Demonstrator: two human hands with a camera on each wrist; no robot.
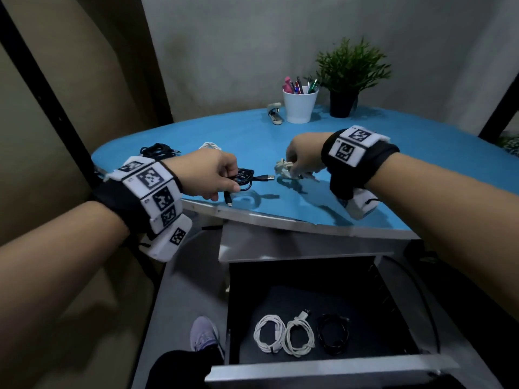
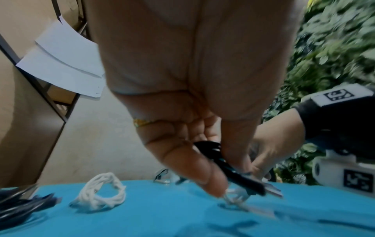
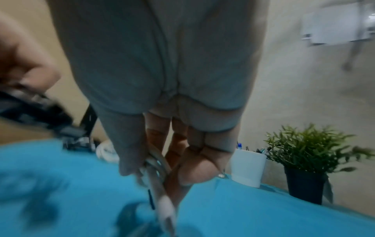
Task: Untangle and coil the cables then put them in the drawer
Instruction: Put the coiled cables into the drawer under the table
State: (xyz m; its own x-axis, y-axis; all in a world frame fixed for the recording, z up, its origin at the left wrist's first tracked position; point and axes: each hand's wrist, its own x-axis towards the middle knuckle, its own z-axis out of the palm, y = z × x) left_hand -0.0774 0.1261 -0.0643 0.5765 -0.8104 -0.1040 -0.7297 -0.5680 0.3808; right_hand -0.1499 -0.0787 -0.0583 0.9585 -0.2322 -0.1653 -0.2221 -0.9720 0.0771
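My left hand (image 1: 213, 175) grips a coiled black cable (image 1: 247, 178) just above the blue table (image 1: 365, 169); its USB plug (image 1: 266, 177) sticks out to the right. The left wrist view shows the black cable (image 2: 229, 168) pinched between thumb and fingers. My right hand (image 1: 302, 157) holds a bunched white cable (image 1: 283, 168) lifted slightly off the table. In the right wrist view the white cable (image 3: 160, 179) runs down between the fingers. The open drawer (image 1: 309, 372) below holds two white coils (image 1: 283, 334) and a black coil (image 1: 332, 334).
A black cable pile (image 1: 158, 151) and a white coil (image 1: 210, 146) lie at the table's far left. A stapler (image 1: 275, 113), a white pen cup (image 1: 300, 103) and a potted plant (image 1: 348, 77) stand at the back. A shoe (image 1: 203, 334) shows beside the drawer.
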